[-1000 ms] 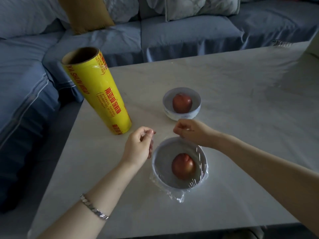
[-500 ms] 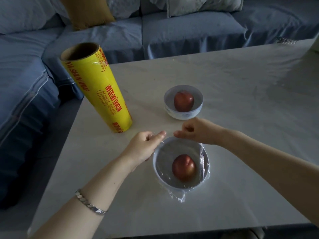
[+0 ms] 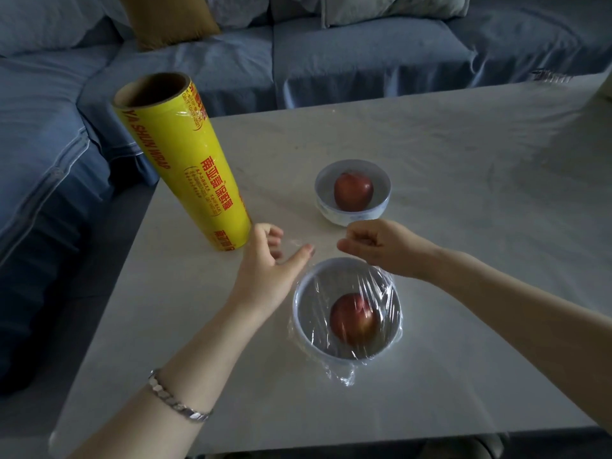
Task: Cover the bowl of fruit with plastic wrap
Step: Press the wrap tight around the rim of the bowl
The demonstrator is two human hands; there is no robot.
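Observation:
A white bowl (image 3: 306, 321) holding a red apple (image 3: 353, 319) stands near me on the table, and clear plastic wrap (image 3: 381, 289) is stretched over it, bunched under its near side. My right hand (image 3: 376, 245) is curled at the bowl's far rim and pinches the wrap's edge. My left hand (image 3: 268, 265) hovers just left of that rim, thumb stretched toward the right hand, fingers loosely curled and apart from the thumb. A faint strand of film shows between the hands. The yellow wrap roll (image 3: 188, 167) stands upright to the left.
A second white bowl (image 3: 381, 202) with an uncovered apple (image 3: 353, 191) sits just beyond my hands. The pale table (image 3: 480, 210) ends at the left beside the roll. A blue sofa (image 3: 331, 61) with cushions runs along the far and left sides.
My left hand went from a pinch to an opened pose with the thumb stretched out. My right hand stayed at the far rim, and the wrap now looks more wrinkled over the bowl.

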